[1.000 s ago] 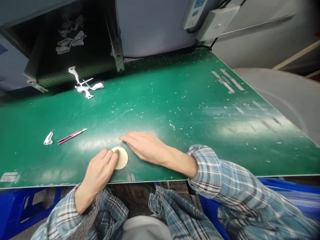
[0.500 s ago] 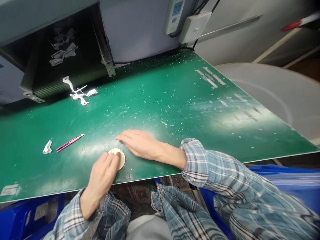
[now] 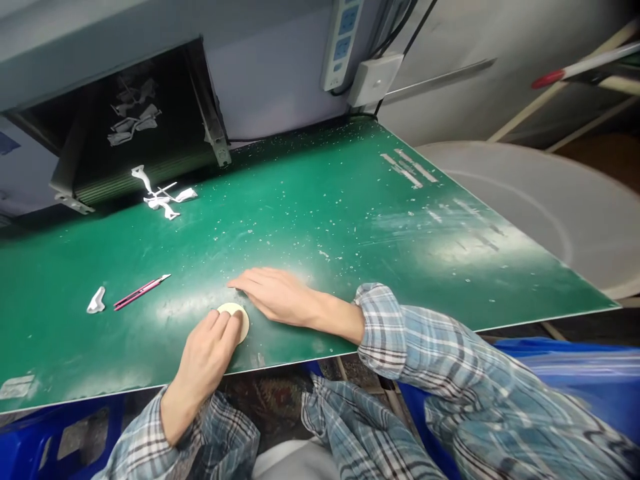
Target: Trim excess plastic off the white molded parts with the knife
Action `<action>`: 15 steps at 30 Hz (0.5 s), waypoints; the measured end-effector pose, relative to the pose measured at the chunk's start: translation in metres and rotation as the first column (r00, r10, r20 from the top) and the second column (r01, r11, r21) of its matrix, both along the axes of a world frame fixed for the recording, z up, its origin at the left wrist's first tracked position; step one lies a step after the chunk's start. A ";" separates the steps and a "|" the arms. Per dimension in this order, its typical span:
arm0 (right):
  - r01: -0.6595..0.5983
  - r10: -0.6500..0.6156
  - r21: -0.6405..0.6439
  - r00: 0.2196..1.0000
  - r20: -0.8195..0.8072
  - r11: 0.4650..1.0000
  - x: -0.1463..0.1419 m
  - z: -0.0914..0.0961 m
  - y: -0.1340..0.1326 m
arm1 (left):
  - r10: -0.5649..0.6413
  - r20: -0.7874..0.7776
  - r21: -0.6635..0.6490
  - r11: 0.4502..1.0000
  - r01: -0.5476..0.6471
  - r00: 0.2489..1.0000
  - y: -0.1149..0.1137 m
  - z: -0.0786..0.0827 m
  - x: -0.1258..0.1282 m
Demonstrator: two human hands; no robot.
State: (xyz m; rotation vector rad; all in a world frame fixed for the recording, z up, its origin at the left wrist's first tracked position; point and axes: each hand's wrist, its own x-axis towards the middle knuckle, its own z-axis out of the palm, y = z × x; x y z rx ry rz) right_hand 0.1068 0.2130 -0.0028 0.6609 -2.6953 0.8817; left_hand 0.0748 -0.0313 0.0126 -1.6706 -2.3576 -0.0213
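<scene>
My left hand (image 3: 210, 350) is closed, its curled fingers pressed onto a pale yellow round disc (image 3: 243, 328) that lies on the green tabletop near the front edge. The fingers cover the left part of the disc, and the thumb is hidden. Just beyond and to the right, my right hand (image 3: 275, 295) rests on the table with its fingers stretched out together. I see nothing held in it, though its underside is hidden. Left of both hands lie a slim pink tool (image 3: 143, 292) with a pointed pale tip and a small white moulded piece (image 3: 96, 301).
A branched white plastic piece (image 3: 163, 197) lies by the conveyor belt opening (image 3: 143, 163), with more white pieces (image 3: 134, 123) inside it. Small white specks dot the green table (image 3: 300, 207). A large pale round tub (image 3: 500, 200) stands beyond the right edge. Blue stools are below.
The camera view has shifted slightly, so the scene sits a little lower and the far right further left. Both hands stay in nearly the same place on the table.
</scene>
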 end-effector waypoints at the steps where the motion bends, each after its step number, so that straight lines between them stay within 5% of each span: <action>1: 0.004 -0.004 -0.006 1.000 -0.005 1.000 0.000 0.000 0.000 | -0.022 0.013 -0.009 1.000 0.023 1.000 -0.001 0.000 0.000; 6: -0.005 0.004 -0.016 0.999 -0.044 1.000 0.000 0.000 0.000 | 0.085 -0.002 0.010 0.996 -0.085 0.996 -0.005 -0.004 0.001; 15: 0.003 -0.003 -0.018 1.000 -0.018 1.000 0.004 -0.002 0.000 | 0.018 0.055 0.016 1.000 -0.019 0.998 -0.001 -0.003 0.005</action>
